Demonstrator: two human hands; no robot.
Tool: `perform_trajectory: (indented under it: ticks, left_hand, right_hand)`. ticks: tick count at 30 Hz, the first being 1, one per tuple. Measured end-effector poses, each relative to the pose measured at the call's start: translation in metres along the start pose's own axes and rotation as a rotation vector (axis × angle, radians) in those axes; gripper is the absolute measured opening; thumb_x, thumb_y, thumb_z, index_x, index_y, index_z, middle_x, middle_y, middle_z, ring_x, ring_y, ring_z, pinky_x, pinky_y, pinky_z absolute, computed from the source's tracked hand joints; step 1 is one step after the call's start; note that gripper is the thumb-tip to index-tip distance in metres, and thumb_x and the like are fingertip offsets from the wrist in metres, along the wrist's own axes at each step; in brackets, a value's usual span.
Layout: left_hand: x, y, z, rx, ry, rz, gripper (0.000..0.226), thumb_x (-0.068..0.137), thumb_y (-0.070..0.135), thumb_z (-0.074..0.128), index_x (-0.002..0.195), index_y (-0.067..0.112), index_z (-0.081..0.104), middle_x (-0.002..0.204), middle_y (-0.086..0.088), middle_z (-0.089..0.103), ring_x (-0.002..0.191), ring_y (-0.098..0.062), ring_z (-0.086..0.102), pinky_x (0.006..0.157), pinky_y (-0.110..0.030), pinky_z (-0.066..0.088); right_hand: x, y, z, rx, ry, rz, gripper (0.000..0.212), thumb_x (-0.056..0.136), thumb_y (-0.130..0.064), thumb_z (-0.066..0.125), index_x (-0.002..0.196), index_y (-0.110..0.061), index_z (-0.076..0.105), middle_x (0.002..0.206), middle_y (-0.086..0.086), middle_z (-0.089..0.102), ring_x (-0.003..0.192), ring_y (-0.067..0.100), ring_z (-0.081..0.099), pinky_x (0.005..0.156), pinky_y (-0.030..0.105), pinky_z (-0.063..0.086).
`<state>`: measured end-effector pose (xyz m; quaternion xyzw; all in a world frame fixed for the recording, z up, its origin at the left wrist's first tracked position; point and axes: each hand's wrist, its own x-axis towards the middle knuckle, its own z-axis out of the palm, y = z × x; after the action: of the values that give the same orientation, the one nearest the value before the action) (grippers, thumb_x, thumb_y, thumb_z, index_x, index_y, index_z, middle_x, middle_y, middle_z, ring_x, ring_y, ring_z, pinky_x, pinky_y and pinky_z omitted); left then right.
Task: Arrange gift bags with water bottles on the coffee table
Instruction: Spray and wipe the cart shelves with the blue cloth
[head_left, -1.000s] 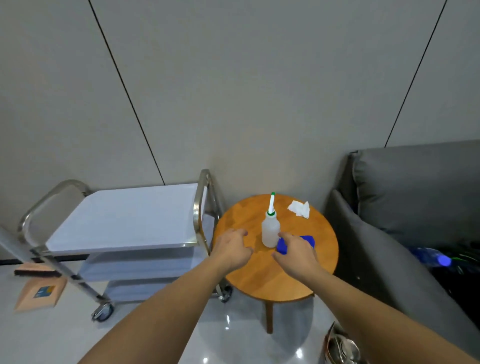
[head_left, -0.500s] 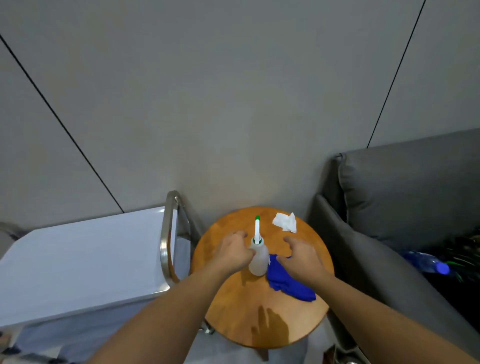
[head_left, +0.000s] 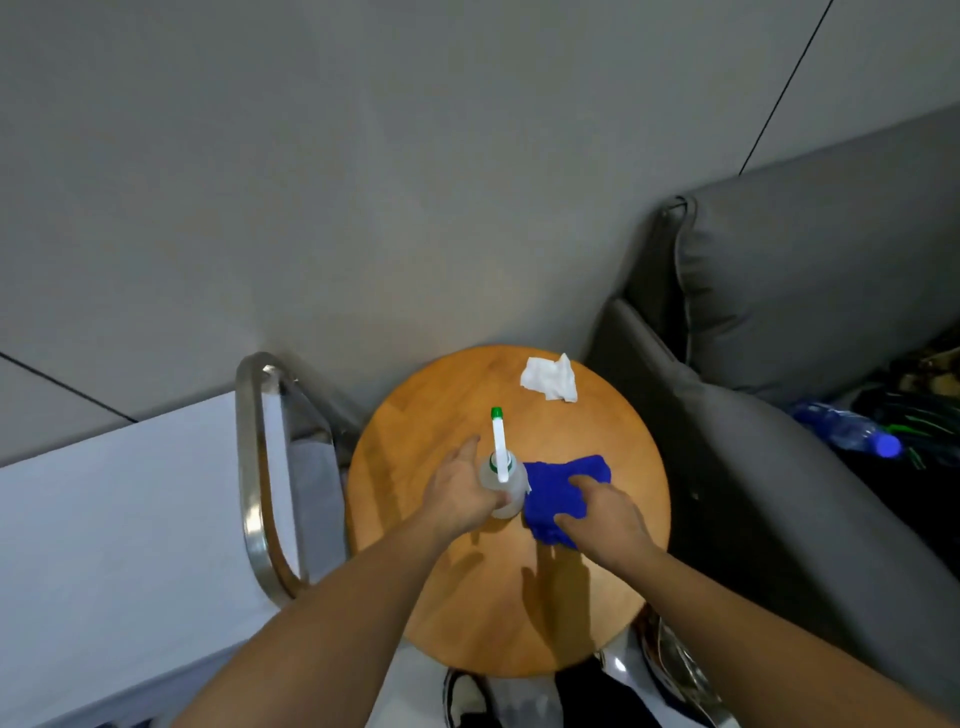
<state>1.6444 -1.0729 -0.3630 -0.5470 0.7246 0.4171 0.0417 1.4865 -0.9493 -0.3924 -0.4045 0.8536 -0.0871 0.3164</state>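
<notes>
A round wooden coffee table (head_left: 441, 395) stands against the grey wall. On it, my left hand (head_left: 460, 491) grips a translucent squeeze bottle (head_left: 506, 486) with a long white nozzle and a green tip. Just to its right, my right hand (head_left: 597, 512) holds a crumpled blue cloth (head_left: 558, 486) against the tabletop. A crumpled white tissue (head_left: 550, 376) lies at the table's far edge. A water bottle with a blue cap (head_left: 847, 428) lies on the grey sofa at the right. No gift bags are in view.
A steel trolley with a pale top shelf (head_left: 130, 519) and a curved handle (head_left: 254, 467) stands close on the table's left. The grey sofa (head_left: 779, 415) presses against the table's right side, with dark items on its seat. A shoe (head_left: 465, 696) and metal ware (head_left: 675, 665) sit below.
I have come closer and the view looks down more steeply. My left hand has closed round the bottle. My right hand has drawn the blue cloth together beside it.
</notes>
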Motion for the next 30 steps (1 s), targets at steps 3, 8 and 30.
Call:
perform_trajectory:
  ticks: [3,8,30]
  left_hand:
    - [0.018,0.002,0.015,-0.065,0.044,0.017,0.099,0.080,0.024,0.083,0.159,0.024,0.024,0.154,-0.002,0.040,0.139,-0.025,0.042,0.110,-0.039,0.041]
    - [0.039,0.004,0.035,-0.129,0.097,0.034,0.090,0.077,0.020,0.083,0.153,0.023,0.034,0.114,0.002,0.057,0.104,-0.018,0.057,0.083,-0.028,0.046]
    - [-0.037,-0.037,0.061,-0.312,0.294,-0.133,0.022,0.079,0.021,0.078,0.094,0.033,0.068,0.079,0.019,0.064,0.084,-0.010,0.063,0.069,-0.020,0.044]
  right_hand:
    - [0.028,-0.002,0.002,-0.003,-0.054,-0.033,0.062,0.094,-0.038,0.065,0.149,-0.022,0.042,0.127,-0.001,0.063,0.106,0.015,0.061,0.078,0.025,0.050]
    - [0.057,0.002,0.002,0.054,-0.115,-0.099,0.062,0.094,-0.034,0.064,0.150,-0.021,0.040,0.127,0.003,0.064,0.109,0.020,0.061,0.082,0.034,0.055]
    - [0.038,-0.051,0.056,0.427,-0.109,-0.597,0.065,0.089,-0.047,0.071,0.143,-0.018,0.047,0.135,0.000,0.054,0.119,0.015,0.052,0.089,0.036,0.050]
